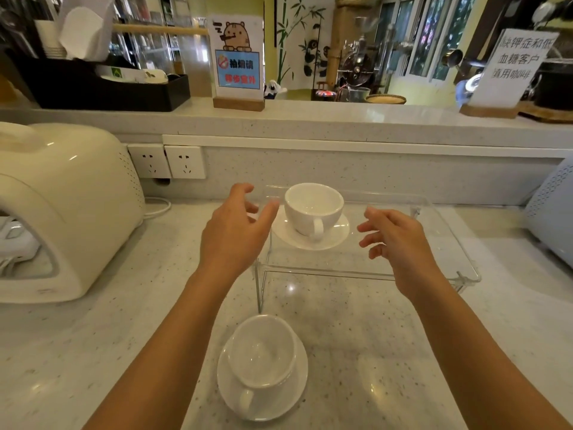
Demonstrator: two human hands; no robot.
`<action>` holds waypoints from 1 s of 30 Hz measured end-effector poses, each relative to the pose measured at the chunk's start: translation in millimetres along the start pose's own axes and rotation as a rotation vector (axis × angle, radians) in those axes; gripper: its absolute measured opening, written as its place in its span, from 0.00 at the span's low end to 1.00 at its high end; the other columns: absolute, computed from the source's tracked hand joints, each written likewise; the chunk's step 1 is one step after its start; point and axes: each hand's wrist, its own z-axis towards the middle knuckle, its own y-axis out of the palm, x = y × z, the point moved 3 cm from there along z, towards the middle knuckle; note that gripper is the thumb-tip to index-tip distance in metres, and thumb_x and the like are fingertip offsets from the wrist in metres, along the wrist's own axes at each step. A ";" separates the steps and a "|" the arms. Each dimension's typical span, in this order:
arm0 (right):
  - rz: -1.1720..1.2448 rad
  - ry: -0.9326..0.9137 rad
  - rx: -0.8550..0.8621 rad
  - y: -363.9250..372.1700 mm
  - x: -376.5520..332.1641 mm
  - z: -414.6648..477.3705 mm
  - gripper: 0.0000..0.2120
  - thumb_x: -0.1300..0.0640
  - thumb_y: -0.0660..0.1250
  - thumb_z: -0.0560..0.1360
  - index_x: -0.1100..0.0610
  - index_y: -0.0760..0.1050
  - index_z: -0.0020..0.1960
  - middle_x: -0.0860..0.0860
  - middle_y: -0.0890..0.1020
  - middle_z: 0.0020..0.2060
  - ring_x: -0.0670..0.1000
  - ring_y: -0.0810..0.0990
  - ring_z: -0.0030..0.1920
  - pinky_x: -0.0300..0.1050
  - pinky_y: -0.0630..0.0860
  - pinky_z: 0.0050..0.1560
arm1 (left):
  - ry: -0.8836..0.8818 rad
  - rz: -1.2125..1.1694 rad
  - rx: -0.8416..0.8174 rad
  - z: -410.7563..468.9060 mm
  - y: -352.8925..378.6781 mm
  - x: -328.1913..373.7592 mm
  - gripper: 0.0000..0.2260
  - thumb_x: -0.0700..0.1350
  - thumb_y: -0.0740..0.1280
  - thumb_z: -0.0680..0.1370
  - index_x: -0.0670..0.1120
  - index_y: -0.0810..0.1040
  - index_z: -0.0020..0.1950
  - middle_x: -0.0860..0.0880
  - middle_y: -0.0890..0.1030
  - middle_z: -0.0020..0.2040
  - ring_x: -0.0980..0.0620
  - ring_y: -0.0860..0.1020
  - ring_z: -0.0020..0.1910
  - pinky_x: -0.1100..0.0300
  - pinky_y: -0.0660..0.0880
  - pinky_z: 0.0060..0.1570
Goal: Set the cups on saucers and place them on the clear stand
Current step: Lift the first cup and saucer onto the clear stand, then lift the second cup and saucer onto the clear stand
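A white cup [313, 207] sits upright on a white saucer [335, 235] on the left part of the clear stand [434, 243], handle towards me. A second white cup [262, 352] rests on its own saucer [297, 389] on the counter near me, in front of the stand's left leg. My left hand [234, 231] hovers just left of the far cup, fingers spread, holding nothing. On the other side of that cup my right hand [393, 234] is over the stand, fingers apart and empty. Neither hand touches the cup or saucer.
A cream-coloured appliance [62, 209] stands at the left with a white cable behind it. Two wall sockets [167, 161] sit in the back wall. A pale blue perforated object [555, 209] is at the right edge. A raised ledge behind carries signs [237, 60] and a black organiser [102, 88].
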 end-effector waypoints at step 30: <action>0.032 0.504 -0.476 58.7 95.6 -139.7 0.15 0.46 0.66 0.72 0.56 0.79 0.51 0.51 0.86 0.45 0.48 0.84 0.43 0.39 0.80 0.43 | -0.867 -0.569 -0.483 -159.8 -6.2 -106.7 0.19 0.54 0.73 0.65 0.44 0.80 0.50 0.49 0.86 0.38 0.50 0.84 0.37 0.57 0.80 0.34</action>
